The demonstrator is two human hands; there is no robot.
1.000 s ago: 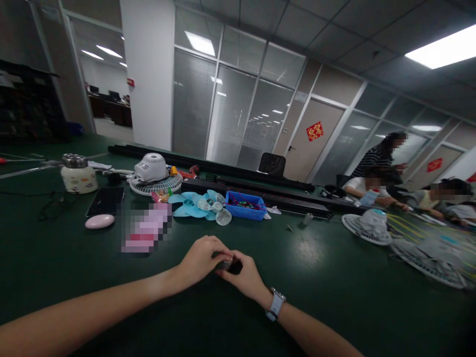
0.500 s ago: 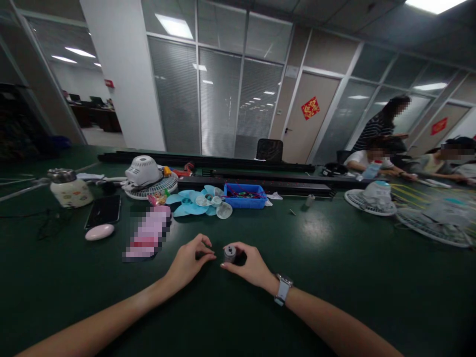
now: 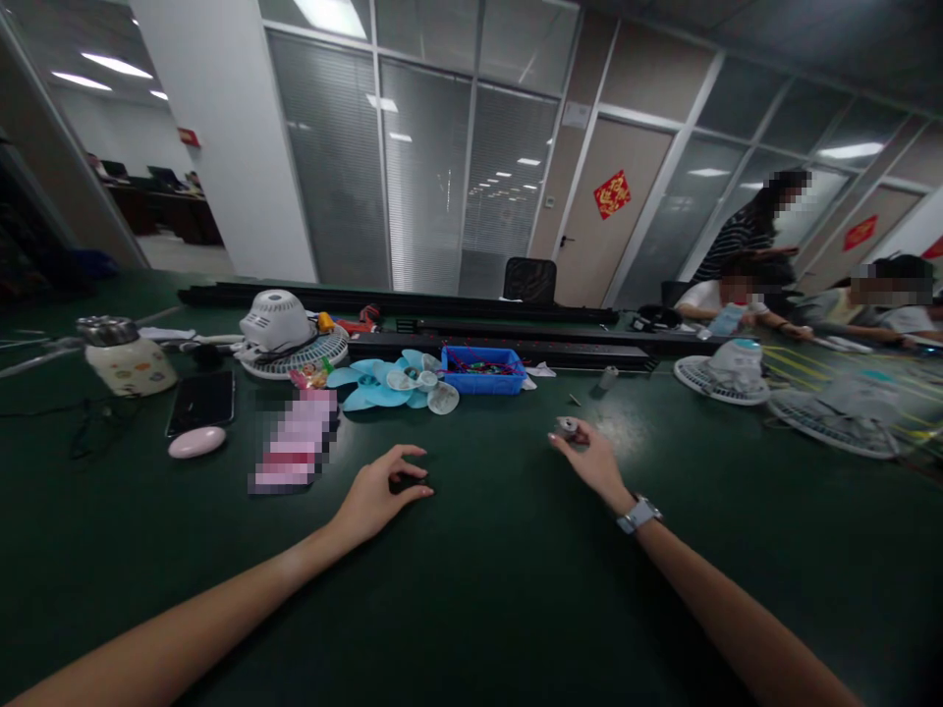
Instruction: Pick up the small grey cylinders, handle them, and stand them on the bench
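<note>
My right hand [image 3: 595,462], with a watch [image 3: 639,514] on its wrist, is closed around a small grey cylindrical motor [image 3: 566,426] above the green table. Its end face with a small centre hub shows between thumb and fingers. A second small grey cylinder [image 3: 608,379] stands beyond that hand, and a thin short piece [image 3: 575,400] lies close by. My left hand [image 3: 379,494] hovers near the middle of the table, fingers curved and apart, holding nothing. Ahead of it lie light blue fan blades [image 3: 383,381] and a blue bin [image 3: 482,371] of wires.
On the left are a pink pouch [image 3: 299,442], a phone [image 3: 201,403], a pink oval case [image 3: 196,442], a flask [image 3: 125,358] and a white fan housing [image 3: 276,324]. Black rails [image 3: 516,344] cross the back. More fan housings [image 3: 737,368] and several people are at right.
My right hand has carried the motor away from my left hand, to the right and farther forward. My left hand stays almost in place, its fingers still apart. The view has shifted slightly.
</note>
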